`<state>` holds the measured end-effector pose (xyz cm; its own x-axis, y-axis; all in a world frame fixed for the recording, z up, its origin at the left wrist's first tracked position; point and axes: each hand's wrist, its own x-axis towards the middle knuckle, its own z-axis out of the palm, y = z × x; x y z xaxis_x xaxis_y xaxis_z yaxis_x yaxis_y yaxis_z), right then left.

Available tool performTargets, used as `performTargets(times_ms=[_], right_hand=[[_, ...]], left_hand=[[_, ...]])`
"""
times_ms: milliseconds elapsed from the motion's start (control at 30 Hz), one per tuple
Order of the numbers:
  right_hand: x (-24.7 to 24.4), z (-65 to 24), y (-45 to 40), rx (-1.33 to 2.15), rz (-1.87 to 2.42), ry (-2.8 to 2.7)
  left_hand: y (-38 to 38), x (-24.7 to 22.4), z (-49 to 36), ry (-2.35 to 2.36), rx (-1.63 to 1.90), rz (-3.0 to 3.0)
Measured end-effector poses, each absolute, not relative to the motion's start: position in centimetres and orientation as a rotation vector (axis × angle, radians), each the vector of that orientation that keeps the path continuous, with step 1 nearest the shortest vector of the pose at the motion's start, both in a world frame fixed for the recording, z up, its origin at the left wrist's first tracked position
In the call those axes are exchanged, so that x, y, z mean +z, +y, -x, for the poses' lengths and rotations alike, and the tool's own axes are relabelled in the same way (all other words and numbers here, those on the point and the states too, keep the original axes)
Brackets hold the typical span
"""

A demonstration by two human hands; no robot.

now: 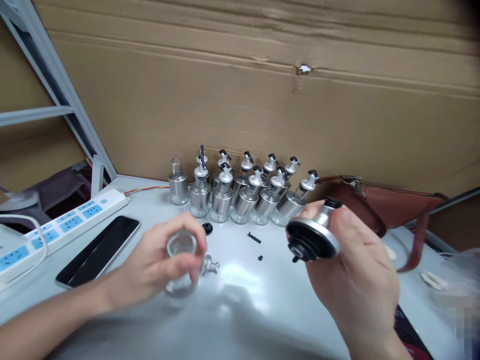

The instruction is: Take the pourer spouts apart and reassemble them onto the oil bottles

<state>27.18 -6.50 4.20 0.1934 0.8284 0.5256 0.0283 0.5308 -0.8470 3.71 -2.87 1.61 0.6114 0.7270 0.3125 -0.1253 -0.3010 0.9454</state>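
Beside the white power strip (63, 230), with its light-blue socket panels, lies a black phone (98, 251). Right of the strip: pale grey tabletop (150, 335), silver-banded clear bottles (222, 202), plain brown cardboard (187, 100), reddish-brown bag (390, 200). Wire behind strip: red and yellow.

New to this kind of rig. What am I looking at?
No robot here: these are a person's bare hands. There's one picture, from a camera worn on the head, looking forward and down.

The left hand holds a clear glass container; the right hand holds a silver-and-black spout top.

On the table, metal-sleeved glass bottles stand together, most with spouts; the leftmost has none. Small loose parts lie nearer. A phone and power strip are left, a brown bag right.
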Motion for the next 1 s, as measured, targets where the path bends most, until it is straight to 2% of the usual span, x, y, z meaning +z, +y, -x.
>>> performTargets(times_ms=[300,533,633,833,1000], right_hand=[[3.8,-27.3,-6.7,0.582,0.904,-1.362],[3.6,-27.8,-6.3,0.582,0.856,-1.346],[3.6,-27.9,-6.1,0.607,0.839,-1.348],[3.5,-27.9,-6.1,0.607,0.825,-1.37],[3.2,-27.6,-6.2,0.627,0.819,-1.419]], left_hand=[[6.9,-0.6,-2.4,1.095,1.468,-1.727],[11.0,-4.1,-0.7,1.236,1.54,-1.787],[12.2,-4.7,-0.2,1.266,1.442,-1.806],[11.6,-4.2,1.1,1.203,0.918,-1.818],[11.1,-4.7,1.2,1.169,0.783,-1.89]])
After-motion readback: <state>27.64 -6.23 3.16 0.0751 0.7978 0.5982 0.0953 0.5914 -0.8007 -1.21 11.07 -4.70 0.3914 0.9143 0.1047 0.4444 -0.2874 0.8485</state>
